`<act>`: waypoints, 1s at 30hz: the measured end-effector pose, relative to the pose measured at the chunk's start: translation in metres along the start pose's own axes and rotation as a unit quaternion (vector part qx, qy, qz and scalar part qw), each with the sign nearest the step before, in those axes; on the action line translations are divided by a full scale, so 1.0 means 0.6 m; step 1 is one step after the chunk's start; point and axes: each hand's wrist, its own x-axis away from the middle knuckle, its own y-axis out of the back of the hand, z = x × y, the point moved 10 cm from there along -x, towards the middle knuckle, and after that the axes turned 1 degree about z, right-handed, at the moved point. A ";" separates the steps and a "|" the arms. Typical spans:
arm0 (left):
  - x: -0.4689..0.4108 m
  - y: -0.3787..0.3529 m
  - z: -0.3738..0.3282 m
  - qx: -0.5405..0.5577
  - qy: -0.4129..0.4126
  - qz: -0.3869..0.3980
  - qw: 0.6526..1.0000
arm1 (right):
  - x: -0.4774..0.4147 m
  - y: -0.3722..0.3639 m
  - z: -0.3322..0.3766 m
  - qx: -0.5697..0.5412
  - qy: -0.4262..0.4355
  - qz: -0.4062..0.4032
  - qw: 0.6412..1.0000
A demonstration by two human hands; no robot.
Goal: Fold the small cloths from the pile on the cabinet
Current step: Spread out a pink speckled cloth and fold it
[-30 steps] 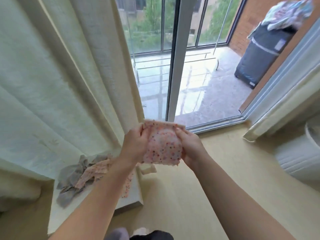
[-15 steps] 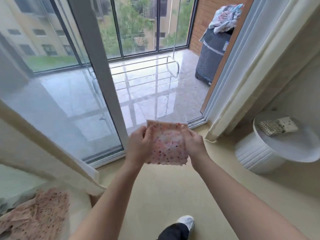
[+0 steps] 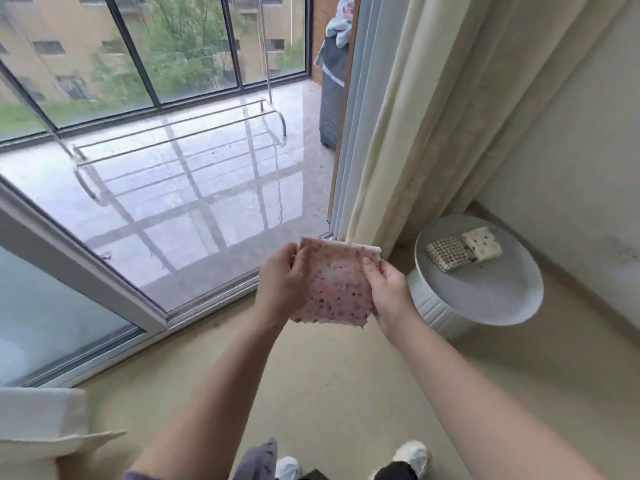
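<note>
A small pink dotted cloth (image 3: 335, 289), folded into a square, hangs in the air in front of me. My left hand (image 3: 282, 280) grips its left edge and my right hand (image 3: 386, 289) grips its right edge, thumbs on the near face. Two folded cloths lie side by side on a round white table (image 3: 502, 299) to the right: a brown checked cloth (image 3: 446, 254) and a cream dotted cloth (image 3: 483, 242). The cabinet and the pile are out of view.
A glass sliding door (image 3: 114, 265) runs across the left, with a balcony and a metal drying rack (image 3: 180, 147) behind it. A cream curtain (image 3: 408, 133) hangs beside the table. A white cushion (image 3: 38, 424) sits at lower left. My shoes (image 3: 412, 455) stand on beige floor.
The view has swung right, from the curtain and the cabinet's cloth pile to the round table. Both hands have kept hold of the pink cloth throughout.
</note>
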 end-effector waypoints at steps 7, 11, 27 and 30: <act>-0.024 -0.268 -0.069 0.112 0.099 0.062 0.987 | -0.102 0.231 0.021 -0.089 -0.107 0.094 0.986; -0.034 -0.406 -0.087 0.182 0.178 0.156 0.954 | -0.179 0.340 0.035 -0.119 -0.129 0.079 0.981; -0.235 -0.907 -0.027 0.044 0.293 0.267 0.917 | -0.556 0.714 -0.110 0.110 -0.301 0.083 0.944; -0.235 -0.981 0.043 -0.001 0.327 0.248 0.912 | -0.611 0.757 -0.174 0.174 -0.326 0.081 0.925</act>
